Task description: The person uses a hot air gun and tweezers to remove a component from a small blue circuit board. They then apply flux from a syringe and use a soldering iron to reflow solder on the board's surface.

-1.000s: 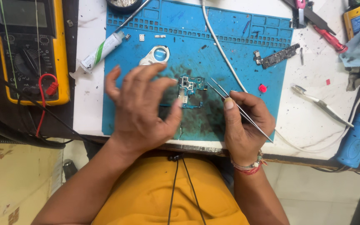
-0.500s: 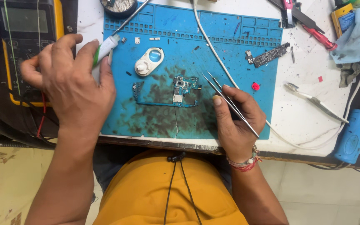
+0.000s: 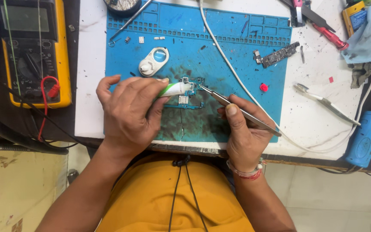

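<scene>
Left hand (image 3: pixel 127 111) grips tube (image 3: pixel 174 89); right hand (image 3: pixel 245 133), tweezers (image 3: pixel 241 112).

We see a white table (image 3: pixel 91 86) carrying a blue mat (image 3: pixel 220 47). Beside the mat lie a yellow meter (image 3: pixel 33 51) on the left, and tweezers (image 3: pixel 323 101), a red screwdriver (image 3: pixel 329 36) and a blue cloth (image 3: pixel 368 41) on the right.

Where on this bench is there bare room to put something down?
Bare patches: the white tabletop between the yellow multimeter and the blue silicone mat, and the mat's upper middle. Crowded: the mat's centre, where both hands work the green circuit board, and the tool-strewn right side.
</scene>
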